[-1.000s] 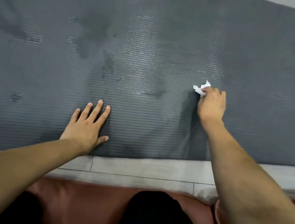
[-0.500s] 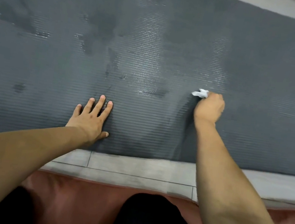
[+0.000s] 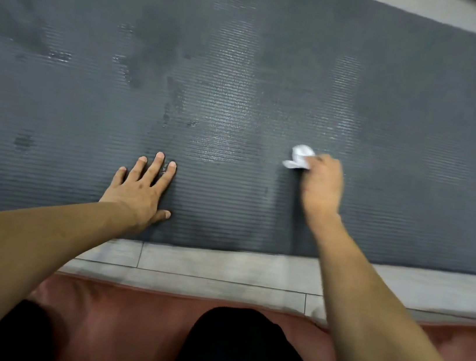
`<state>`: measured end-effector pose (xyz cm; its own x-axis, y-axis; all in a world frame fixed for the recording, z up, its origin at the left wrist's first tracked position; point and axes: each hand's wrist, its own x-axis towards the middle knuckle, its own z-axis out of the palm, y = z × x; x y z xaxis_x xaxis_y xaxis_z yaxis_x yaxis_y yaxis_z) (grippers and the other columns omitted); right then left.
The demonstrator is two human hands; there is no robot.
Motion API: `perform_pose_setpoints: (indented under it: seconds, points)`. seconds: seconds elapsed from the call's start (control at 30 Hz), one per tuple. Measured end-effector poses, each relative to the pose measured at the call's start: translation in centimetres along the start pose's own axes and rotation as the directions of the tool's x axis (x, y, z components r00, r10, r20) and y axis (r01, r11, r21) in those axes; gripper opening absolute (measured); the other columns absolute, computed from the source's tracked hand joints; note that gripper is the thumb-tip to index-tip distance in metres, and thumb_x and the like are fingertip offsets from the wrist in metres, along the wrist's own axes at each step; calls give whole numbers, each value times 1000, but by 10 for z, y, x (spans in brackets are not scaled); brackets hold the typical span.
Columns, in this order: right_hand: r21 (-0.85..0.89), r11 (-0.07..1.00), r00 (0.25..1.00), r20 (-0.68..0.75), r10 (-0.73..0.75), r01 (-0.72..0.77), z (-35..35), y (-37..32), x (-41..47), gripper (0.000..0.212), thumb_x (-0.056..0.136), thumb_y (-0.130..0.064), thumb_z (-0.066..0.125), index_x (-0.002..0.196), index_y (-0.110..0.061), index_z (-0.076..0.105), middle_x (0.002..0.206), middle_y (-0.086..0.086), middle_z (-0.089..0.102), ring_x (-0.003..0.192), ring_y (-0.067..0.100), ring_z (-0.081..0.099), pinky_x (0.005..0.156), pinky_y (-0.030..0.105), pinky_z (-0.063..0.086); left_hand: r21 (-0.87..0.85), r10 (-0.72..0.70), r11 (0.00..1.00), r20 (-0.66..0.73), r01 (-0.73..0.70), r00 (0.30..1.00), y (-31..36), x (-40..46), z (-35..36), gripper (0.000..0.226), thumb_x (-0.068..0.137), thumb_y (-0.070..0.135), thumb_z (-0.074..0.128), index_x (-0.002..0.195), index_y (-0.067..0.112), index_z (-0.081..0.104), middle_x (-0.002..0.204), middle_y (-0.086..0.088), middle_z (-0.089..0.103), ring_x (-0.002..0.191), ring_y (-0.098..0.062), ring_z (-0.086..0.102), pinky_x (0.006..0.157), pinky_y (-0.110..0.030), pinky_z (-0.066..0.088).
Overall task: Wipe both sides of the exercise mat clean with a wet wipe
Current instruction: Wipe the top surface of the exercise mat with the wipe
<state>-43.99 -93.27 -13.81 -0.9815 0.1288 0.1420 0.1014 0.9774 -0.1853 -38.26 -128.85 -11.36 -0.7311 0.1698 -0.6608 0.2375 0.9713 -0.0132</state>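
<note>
The grey exercise mat [image 3: 396,89] lies flat on the tiled floor [image 3: 218,266] while the left hand [image 3: 140,189] presses it down, fingers spread, and the right hand [image 3: 322,183] at three o'clock clutches the wet wipe [image 3: 299,157], scrubbing the top side; the dry patches probably come next.

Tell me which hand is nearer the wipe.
Right. The right hand grips the wipe on the mat; the left hand presses flat on the mat, well off to its left.
</note>
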Motion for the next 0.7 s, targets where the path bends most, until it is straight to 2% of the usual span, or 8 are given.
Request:
perform_pose_setpoints:
  seconds: [0.1,0.17,0.27,0.33,0.37,0.43,0.57,0.7]
  points:
    - [-64,943,945,-7,328,-328,-17,18,-17,33,84,-6,45,104,-5,71,93,22,62,86,41,56,78,45,42,-2,5,1000,-11,-5,1000,-1,0,3,96,102,63,39,157,27,-31,167,-3,-33,158,-32,-14,128,-53,6]
    - [4,944,943,19,331,-331,-9,-37,-26,31,83,-3,52,108,-6,70,95,23,62,87,41,57,78,45,44,-5,4,1000,-17,-4,1000,0,1,3,96,102,64,40,157,28,-30,167,-3,-32,158,-32,-14,128,-53,6]
    - [136,991,974,222,-42,12,9,-151,-52,30,85,-5,51,108,-9,69,101,16,64,94,35,58,84,40,44,-20,4,1000,-25,-4,1000,-3,2,3,96,100,64,43,161,27,-21,168,-2,-30,159,-31,-12,128,-53,7]
    - [204,929,872,330,-361,308,8,-200,-74,26,90,-8,50,109,-8,67,106,14,61,101,32,54,89,39,43,-23,5,1000,-35,-6,999,-5,2,4,94,99,65,47,164,23,-6,168,-1,-29,159,-30,-11,127,-52,8]
    - [226,888,825,333,-457,401,6,-201,-74,25,92,-10,48,110,-9,66,107,12,60,103,31,52,89,39,44,-27,8,1000,-39,-9,999,-6,2,5,94,98,66,48,164,23,-4,169,-1,-28,159,-29,-10,127,-51,8]
    - [167,873,836,254,-487,458,2,-167,-64,25,92,-12,46,103,-10,68,101,9,60,98,29,54,82,42,50,-52,16,998,-45,-18,999,-7,2,4,97,98,67,47,163,29,-14,169,0,-27,159,-29,-10,128,-52,7]
    - [-43,993,989,97,-107,112,-13,-34,-48,30,81,-13,44,92,-10,72,84,14,62,81,37,57,71,41,47,-56,23,998,-40,-25,999,-5,2,4,98,99,66,44,160,30,-25,169,-1,-28,159,-30,-12,128,-52,5]
    - [-70,944,938,115,328,-321,-39,-15,-53,27,84,-8,53,103,-12,71,94,18,62,87,40,58,74,41,42,-67,23,997,-43,-26,999,-5,2,4,97,99,66,43,159,30,-25,168,-1,-29,158,-31,-13,128,-53,4]
